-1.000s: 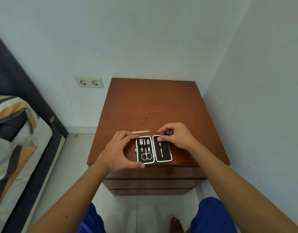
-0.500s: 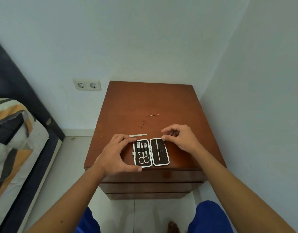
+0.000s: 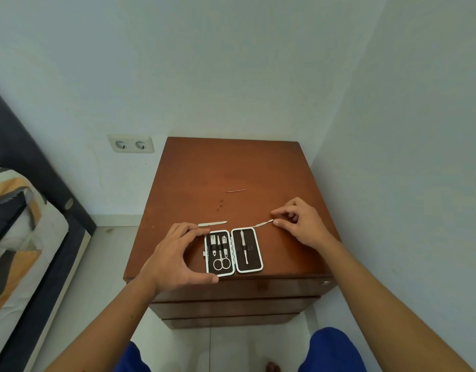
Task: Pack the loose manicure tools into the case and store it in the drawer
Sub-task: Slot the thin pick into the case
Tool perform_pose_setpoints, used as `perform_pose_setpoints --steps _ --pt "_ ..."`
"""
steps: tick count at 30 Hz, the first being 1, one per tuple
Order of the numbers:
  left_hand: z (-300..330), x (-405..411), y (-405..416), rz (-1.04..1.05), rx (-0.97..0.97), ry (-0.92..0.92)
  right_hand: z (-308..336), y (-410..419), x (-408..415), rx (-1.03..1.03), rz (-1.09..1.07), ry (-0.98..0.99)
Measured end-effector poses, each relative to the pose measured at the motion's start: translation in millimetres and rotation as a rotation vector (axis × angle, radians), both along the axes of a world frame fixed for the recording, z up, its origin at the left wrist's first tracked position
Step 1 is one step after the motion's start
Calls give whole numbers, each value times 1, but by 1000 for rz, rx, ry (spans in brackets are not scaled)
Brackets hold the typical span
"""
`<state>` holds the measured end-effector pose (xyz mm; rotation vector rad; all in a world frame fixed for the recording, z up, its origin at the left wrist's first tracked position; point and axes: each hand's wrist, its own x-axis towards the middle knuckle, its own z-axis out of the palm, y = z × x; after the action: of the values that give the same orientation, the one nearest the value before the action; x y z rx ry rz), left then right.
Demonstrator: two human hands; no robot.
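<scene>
An open manicure case [image 3: 254, 269] with a white rim lies near the front edge of the brown wooden nightstand [image 3: 231, 167]. Scissors and small tools sit in its left half, one thin tool in its right half. My left hand [image 3: 175, 257] cups the case's left side, thumb at its front corner. My right hand [image 3: 301, 224] pinches the end of a thin metal tool [image 3: 262, 224] lying just behind the case's right half. A loose nail file [image 3: 212, 224] lies behind the left half. A thin metal pick [image 3: 236, 190] lies farther back.
Closed drawers [image 3: 239, 291] stack below the top. White walls stand close behind and on the right. A double wall socket [image 3: 130, 144] is at the left of the nightstand. A bed with a striped pillow [image 3: 16, 229] fills the left edge. My knees in blue [image 3: 330, 350] are below.
My right hand has moved right, away from the case's top edge, and now pinches a thin metal tool. My left hand stays on the case.
</scene>
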<state>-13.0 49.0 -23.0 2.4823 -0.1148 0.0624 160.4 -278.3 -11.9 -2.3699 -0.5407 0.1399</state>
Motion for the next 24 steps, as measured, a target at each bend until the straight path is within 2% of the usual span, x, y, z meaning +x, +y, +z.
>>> perform_pose_setpoints --steps 10,17,24 --pt "0 -1 0 7 -1 14 -3 2 -3 14 37 -68" --pt "1 -1 -1 10 -6 1 -1 6 -7 -82 63 -58" --pt "1 -1 -1 5 -4 -13 8 15 -7 286 -63 154"
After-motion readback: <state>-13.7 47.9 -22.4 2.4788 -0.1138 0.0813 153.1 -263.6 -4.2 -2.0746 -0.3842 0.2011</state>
